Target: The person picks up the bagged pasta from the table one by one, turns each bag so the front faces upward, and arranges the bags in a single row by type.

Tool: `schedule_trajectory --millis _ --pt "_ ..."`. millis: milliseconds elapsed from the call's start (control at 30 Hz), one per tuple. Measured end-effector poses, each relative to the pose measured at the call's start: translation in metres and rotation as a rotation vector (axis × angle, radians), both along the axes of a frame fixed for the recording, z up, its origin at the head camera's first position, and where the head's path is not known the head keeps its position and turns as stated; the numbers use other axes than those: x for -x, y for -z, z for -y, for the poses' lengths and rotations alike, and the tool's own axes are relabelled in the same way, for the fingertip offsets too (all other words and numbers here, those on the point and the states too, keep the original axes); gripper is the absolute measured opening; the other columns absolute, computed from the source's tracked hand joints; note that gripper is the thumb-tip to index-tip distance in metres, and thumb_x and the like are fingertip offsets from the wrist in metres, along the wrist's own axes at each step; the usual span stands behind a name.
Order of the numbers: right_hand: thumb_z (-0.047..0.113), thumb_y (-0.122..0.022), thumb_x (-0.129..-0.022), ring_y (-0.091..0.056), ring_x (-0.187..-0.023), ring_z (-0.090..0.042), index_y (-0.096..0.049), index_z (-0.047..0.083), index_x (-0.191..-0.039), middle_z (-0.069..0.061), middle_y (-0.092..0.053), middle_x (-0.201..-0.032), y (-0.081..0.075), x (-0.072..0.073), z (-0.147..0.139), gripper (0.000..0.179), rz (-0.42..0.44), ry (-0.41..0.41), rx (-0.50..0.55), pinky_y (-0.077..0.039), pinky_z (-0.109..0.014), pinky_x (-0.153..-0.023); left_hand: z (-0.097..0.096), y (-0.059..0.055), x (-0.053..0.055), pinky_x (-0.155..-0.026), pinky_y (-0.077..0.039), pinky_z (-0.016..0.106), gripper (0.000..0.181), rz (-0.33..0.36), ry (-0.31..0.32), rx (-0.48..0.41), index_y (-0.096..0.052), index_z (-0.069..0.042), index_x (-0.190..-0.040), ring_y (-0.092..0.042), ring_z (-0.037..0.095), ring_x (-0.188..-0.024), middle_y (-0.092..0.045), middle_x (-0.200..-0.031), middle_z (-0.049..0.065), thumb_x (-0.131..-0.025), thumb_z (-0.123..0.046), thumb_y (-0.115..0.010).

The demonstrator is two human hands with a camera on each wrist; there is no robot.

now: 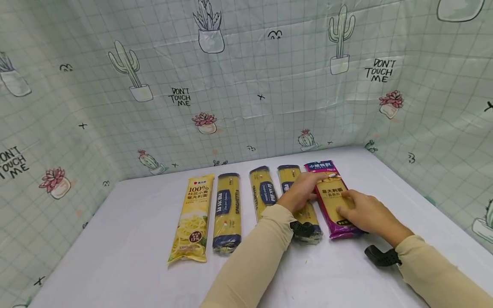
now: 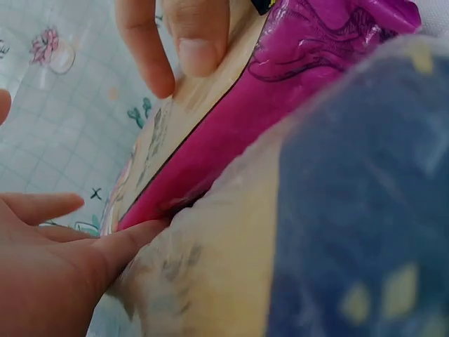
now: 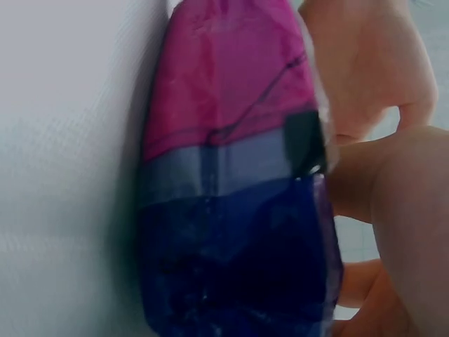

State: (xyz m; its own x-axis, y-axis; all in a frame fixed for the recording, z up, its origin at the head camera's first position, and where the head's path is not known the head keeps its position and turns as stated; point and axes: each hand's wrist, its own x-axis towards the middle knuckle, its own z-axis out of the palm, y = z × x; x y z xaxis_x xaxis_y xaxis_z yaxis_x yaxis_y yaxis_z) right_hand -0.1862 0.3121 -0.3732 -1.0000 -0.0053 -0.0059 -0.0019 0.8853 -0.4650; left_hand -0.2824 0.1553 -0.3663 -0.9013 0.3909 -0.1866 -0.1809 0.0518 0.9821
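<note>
In the head view a purple-edged pasta pack [image 1: 332, 192] lies flat at the right end of a row. My left hand [image 1: 302, 190] is at its left side, one finger reaching over the upper part of the pack. The left wrist view shows a digit of this hand in the gap between the pack's magenta side [image 2: 217, 165] and a neighbouring spaghetti pack [image 2: 231, 267]. My right hand [image 1: 367, 214] rests on the purple-edged pack's lower right, fingertips on its top face. In the right wrist view, the pack's magenta and blue side [image 3: 231, 175] partly hides this hand.
Left of the hands lie more packs: a blue-banded spaghetti pack [image 1: 291, 173] under the left wrist, another [image 1: 263, 188] beside it, a third [image 1: 227, 214], and a yellow pasta pack [image 1: 194, 218]. A white table [image 1: 127, 239] carries them. A cactus-print sheet [image 1: 246, 77] surrounds it.
</note>
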Motion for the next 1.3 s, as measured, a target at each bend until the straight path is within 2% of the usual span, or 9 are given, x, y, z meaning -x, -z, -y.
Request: schedule_trajectory --millis 267,400,567,667,800,967,1067,1167,1300 --pt "0.026 -0.064 -0.095 -0.054 -0.103 -0.041 -0.049 -0.014 -0.137 -0.040 -0.050 -0.132 -0.003 0.000 -0.005 0.060 -0.016 -0.040 0.012 -0.044 -0.063 -0.090 0.005 -0.001 0.003 -0.095 -0.052 0.046 0.035 0.020 0.060 -0.052 -0.067 0.000 -0.120 -0.066 0.031 -0.107 -0.065 -0.121 0.016 -0.097 -0.025 -0.065" --pt "0.020 -0.065 -0.094 -0.054 -0.107 -0.043 -0.051 -0.015 -0.135 -0.041 -0.050 -0.131 -0.004 0.000 -0.008 0.056 -0.046 -0.064 0.006 -0.043 -0.064 -0.093 0.010 -0.009 0.004 -0.095 -0.052 0.045 0.042 0.041 0.081 -0.020 -0.063 0.000 -0.127 -0.063 0.032 -0.112 -0.060 -0.130 0.014 -0.096 -0.027 -0.067" --pt "0.016 -0.064 -0.095 -0.053 -0.105 -0.042 -0.049 -0.016 -0.136 -0.042 -0.048 -0.132 -0.006 0.003 -0.008 0.054 -0.036 -0.073 0.011 -0.043 -0.064 -0.093 0.028 -0.019 0.008 -0.099 -0.050 0.045 0.038 0.000 0.137 -0.039 -0.062 -0.001 -0.130 -0.052 0.037 -0.129 -0.055 -0.138 0.012 -0.100 -0.024 -0.063" --pt "0.016 -0.063 -0.096 -0.052 -0.104 -0.041 -0.047 -0.016 -0.138 -0.042 -0.047 -0.134 -0.007 0.005 -0.010 0.055 -0.028 -0.070 0.015 -0.043 -0.063 -0.093 0.042 -0.021 0.010 -0.099 -0.050 0.046 0.036 -0.032 0.164 -0.065 -0.060 0.000 -0.131 -0.050 0.039 -0.131 -0.057 -0.136 0.013 -0.102 -0.022 -0.059" --pt "0.018 -0.063 -0.094 -0.052 -0.103 -0.042 -0.049 -0.016 -0.136 -0.042 -0.050 -0.129 -0.005 0.008 -0.013 0.055 -0.034 -0.062 0.000 -0.043 -0.063 -0.091 0.058 -0.020 0.010 -0.092 -0.054 0.043 0.036 -0.054 0.179 -0.042 -0.059 0.001 -0.133 -0.058 0.037 -0.122 -0.062 -0.125 0.013 -0.103 -0.020 -0.058" --pt "0.023 -0.061 -0.092 -0.052 -0.094 -0.038 -0.053 -0.013 -0.133 -0.037 -0.054 -0.119 0.000 0.014 -0.011 0.055 -0.056 -0.024 -0.038 -0.047 -0.057 -0.081 0.089 -0.019 0.006 -0.089 -0.056 0.039 0.038 -0.099 0.195 0.009 -0.057 -0.001 -0.137 -0.064 0.033 -0.113 -0.066 -0.121 0.014 -0.104 -0.021 -0.056" --pt "0.024 -0.060 -0.093 -0.052 -0.095 -0.039 -0.055 -0.012 -0.131 -0.037 -0.054 -0.120 0.000 0.020 -0.008 0.053 -0.091 -0.032 -0.040 -0.047 -0.058 -0.083 0.115 -0.019 0.003 -0.093 -0.054 0.042 0.038 -0.139 0.189 0.022 -0.056 -0.001 -0.138 -0.065 0.033 -0.112 -0.066 -0.123 0.017 -0.105 -0.022 -0.055" --pt "0.023 -0.060 -0.093 -0.054 -0.103 -0.044 -0.059 -0.011 -0.127 -0.038 -0.054 -0.122 -0.002 0.024 -0.009 0.048 -0.127 -0.063 -0.045 -0.045 -0.062 -0.089 0.143 -0.018 -0.001 -0.095 -0.053 0.043 0.038 -0.162 0.164 0.058 -0.055 0.000 -0.138 -0.065 0.033 -0.111 -0.065 -0.125 0.019 -0.106 -0.021 -0.053" --pt "0.019 -0.061 -0.092 -0.052 -0.117 -0.051 -0.064 -0.009 -0.122 -0.037 -0.056 -0.126 -0.004 0.030 -0.017 0.041 -0.142 -0.093 -0.067 -0.042 -0.065 -0.096 0.177 -0.015 -0.003 -0.093 -0.054 0.041 0.039 -0.172 0.091 0.150 -0.054 0.002 -0.138 -0.066 0.033 -0.109 -0.066 -0.122 0.020 -0.105 -0.019 -0.053"
